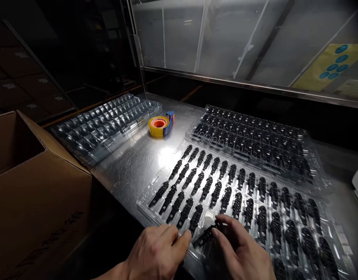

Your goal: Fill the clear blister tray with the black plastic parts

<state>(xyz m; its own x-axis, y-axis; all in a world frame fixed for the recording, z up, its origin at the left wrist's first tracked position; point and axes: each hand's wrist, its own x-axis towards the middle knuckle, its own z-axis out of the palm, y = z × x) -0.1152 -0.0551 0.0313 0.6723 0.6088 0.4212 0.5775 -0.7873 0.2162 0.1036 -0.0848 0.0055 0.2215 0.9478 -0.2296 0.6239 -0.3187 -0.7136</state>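
A clear plastic tray [157, 175] in front of me holds rows of small black ribbed plastic parts [208, 188]. My right hand [244, 249] pinches one black plastic part [205, 236] between thumb and fingers, tilted over the near edge of the tray. Beside it, my left hand [158, 251] is closed at the tray's near edge, thumb against the curled fingers. Whatever may be in that left grip is hidden. Between the hands, one pocket near the held part shows no black part.
Behind the tray lies a stack of filled clear trays [254, 136]. A tape dispenser [159, 125] with yellow tape stands mid-table. Clear trays [109, 120] are stacked at left, beside an open cardboard box [41, 202]. A framed clear panel [225, 39] rises behind the metal table [132, 167].
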